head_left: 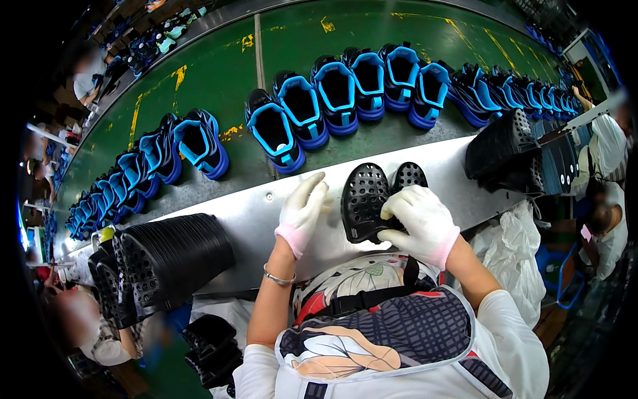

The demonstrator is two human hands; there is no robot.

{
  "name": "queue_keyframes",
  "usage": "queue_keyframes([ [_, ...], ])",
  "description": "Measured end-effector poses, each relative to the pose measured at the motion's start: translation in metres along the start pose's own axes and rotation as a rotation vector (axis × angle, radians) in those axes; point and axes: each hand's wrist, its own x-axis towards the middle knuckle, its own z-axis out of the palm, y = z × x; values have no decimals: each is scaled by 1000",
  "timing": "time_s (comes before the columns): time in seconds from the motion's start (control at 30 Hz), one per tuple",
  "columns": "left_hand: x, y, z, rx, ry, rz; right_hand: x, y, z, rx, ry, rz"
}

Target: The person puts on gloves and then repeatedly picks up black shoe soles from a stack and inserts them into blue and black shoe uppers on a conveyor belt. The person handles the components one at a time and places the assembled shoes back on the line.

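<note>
A black, perforated plastic shoe insert (pixel 367 193) lies over the metal ledge in front of me. My right hand (pixel 420 221), in a white glove with a pink cuff, grips its right edge near the heel end. A second shoe insert (pixel 409 175) of the same kind shows just beyond those fingers, its lower part hidden by the hand. My left hand (pixel 304 207), gloved the same way, hovers left of the inserts with fingers stretched out and nothing in it. Past the ledge, black and blue sneakers (pixel 335 93) stand in a group, their openings facing me.
Nested stacks of black inserts rest at the left (pixel 176 256) and right (pixel 502 149) of the metal ledge (pixel 256 206). More sneakers (pixel 133 166) line the green conveyor (pixel 219 66) both ways. A white plastic bag (pixel 512 256) hangs at right. Co-workers sit at both sides.
</note>
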Motion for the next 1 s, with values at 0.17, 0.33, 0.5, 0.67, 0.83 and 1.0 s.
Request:
queue_keyframes([
  [0.17, -4, 1, 10, -4, -102, -89, -2, 12, 13, -56, -137, -23],
  [0.33, -4, -9, 13, 16, -178, -128, -10, 13, 3, 5, -39, 37],
  [0.5, -14, 7, 24, -686, -424, -328, -12, 5, -13, 169, 59, 89],
  [0.67, -18, 10, 41, -939, -383, -200, -19, 11, -7, 244, 160, 108],
  [0.83, -14, 19, 42, -830, -253, -222, -34, 27, -22, 303, 397, 183],
  [1.0, -8, -11, 34, -532, -521, -305, -42, 38, -34, 324, 458, 299],
])
